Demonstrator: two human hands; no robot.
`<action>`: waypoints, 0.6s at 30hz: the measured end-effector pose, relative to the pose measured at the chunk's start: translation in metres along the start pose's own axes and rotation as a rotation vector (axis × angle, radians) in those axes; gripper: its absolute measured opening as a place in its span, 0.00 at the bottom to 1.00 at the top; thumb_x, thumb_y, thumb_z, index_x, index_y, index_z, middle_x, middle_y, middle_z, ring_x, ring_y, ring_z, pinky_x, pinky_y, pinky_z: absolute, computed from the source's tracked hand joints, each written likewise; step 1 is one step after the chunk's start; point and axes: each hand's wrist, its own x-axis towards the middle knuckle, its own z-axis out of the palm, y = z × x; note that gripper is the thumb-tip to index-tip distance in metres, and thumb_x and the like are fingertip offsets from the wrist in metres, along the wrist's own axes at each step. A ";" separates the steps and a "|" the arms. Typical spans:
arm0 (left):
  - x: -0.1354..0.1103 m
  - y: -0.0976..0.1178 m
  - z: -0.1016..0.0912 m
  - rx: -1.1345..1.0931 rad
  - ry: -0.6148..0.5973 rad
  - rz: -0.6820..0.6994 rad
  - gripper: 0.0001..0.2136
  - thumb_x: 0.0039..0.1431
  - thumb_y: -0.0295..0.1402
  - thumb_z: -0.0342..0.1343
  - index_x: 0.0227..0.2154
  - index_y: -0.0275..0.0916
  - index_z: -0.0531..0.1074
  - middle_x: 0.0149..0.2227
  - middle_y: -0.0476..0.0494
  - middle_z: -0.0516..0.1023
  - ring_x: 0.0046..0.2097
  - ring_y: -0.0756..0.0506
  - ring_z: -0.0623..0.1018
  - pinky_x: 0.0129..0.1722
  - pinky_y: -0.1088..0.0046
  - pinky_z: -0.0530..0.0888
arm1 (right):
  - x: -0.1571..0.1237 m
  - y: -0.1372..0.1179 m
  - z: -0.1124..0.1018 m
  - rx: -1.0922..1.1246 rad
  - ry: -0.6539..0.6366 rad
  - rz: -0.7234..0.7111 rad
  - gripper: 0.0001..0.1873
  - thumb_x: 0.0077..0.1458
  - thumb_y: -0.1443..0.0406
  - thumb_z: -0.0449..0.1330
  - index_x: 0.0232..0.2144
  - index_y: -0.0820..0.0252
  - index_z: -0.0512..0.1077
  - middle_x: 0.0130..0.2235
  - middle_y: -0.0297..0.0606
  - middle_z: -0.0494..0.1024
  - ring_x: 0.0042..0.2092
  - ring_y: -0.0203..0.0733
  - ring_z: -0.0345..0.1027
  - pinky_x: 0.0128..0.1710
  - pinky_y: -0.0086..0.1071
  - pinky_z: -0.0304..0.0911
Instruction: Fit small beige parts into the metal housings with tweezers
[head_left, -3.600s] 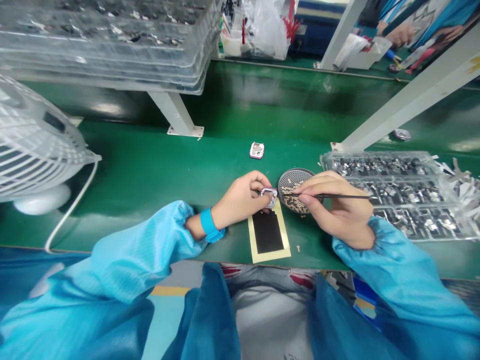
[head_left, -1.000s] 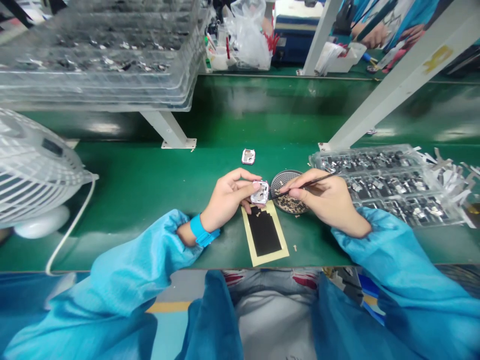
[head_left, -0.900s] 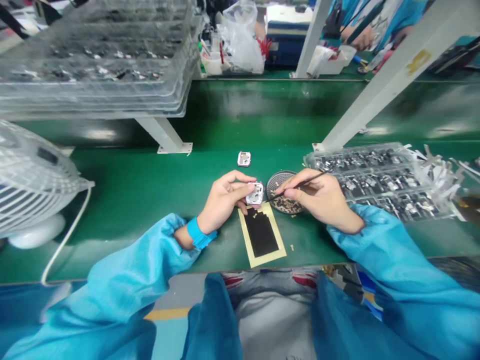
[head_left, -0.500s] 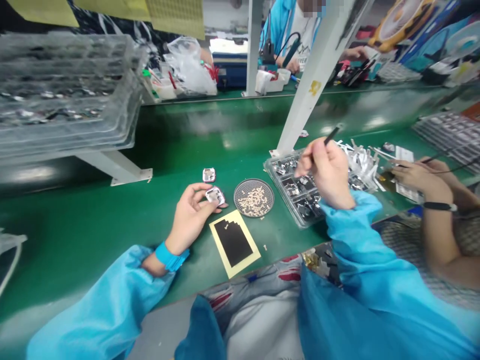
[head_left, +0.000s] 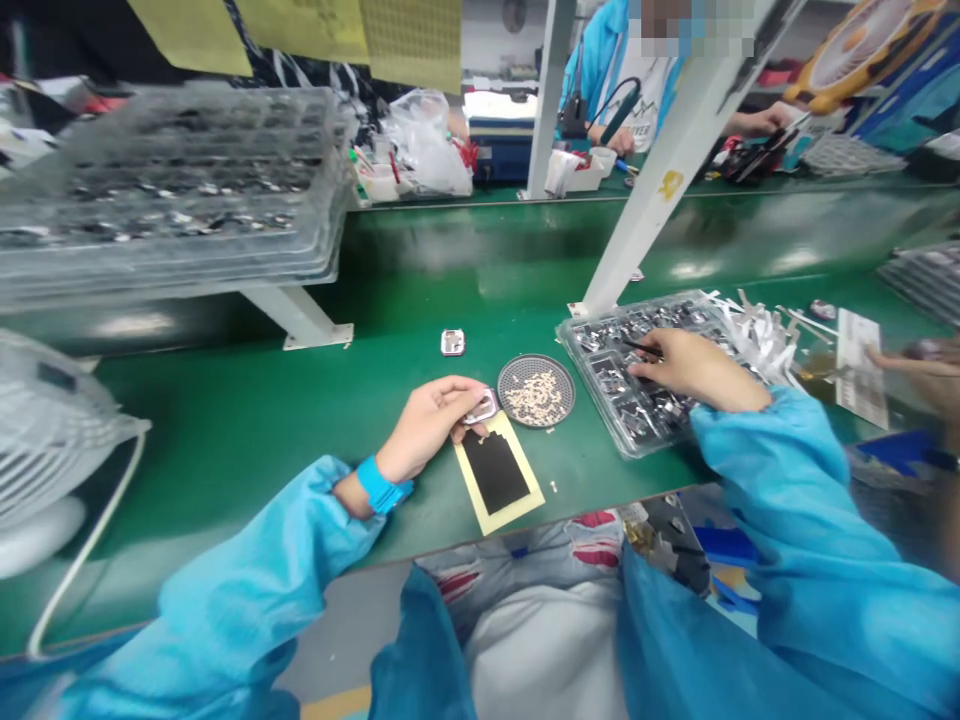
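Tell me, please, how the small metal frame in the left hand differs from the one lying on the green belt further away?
The held metal frame is pinched in the left hand and tilted, above the yellow-edged black sheet; the loose metal frame lies flat on the green belt, untouched. The held one sits beside the round mesh dish; the loose one lies apart, further back. Both are small, silvery and rounded-rectangular.

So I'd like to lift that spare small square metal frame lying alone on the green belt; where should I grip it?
Pinch the small square metal frame by two opposite outer edges, from above: it lies flat, clear of other things.
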 end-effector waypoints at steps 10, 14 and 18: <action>0.000 -0.001 -0.006 -0.144 -0.008 0.031 0.18 0.59 0.41 0.62 0.45 0.32 0.79 0.35 0.36 0.82 0.32 0.45 0.82 0.22 0.80 0.66 | -0.016 -0.137 -0.022 0.697 0.119 -0.484 0.11 0.57 0.56 0.67 0.35 0.58 0.77 0.36 0.35 0.81 0.38 0.42 0.75 0.39 0.34 0.68; 0.001 -0.002 -0.007 -0.123 0.009 0.075 0.17 0.58 0.36 0.62 0.48 0.32 0.79 0.36 0.37 0.83 0.33 0.45 0.82 0.24 0.79 0.68 | -0.016 -0.169 0.003 0.941 0.024 -0.551 0.13 0.58 0.54 0.68 0.36 0.58 0.79 0.35 0.34 0.81 0.35 0.40 0.74 0.35 0.32 0.68; 0.003 -0.005 -0.004 -0.087 0.032 0.099 0.20 0.56 0.35 0.65 0.50 0.31 0.77 0.41 0.36 0.83 0.34 0.47 0.81 0.27 0.79 0.70 | -0.016 -0.163 0.020 1.077 -0.065 -0.592 0.11 0.61 0.57 0.67 0.39 0.58 0.80 0.42 0.38 0.81 0.43 0.43 0.75 0.43 0.35 0.71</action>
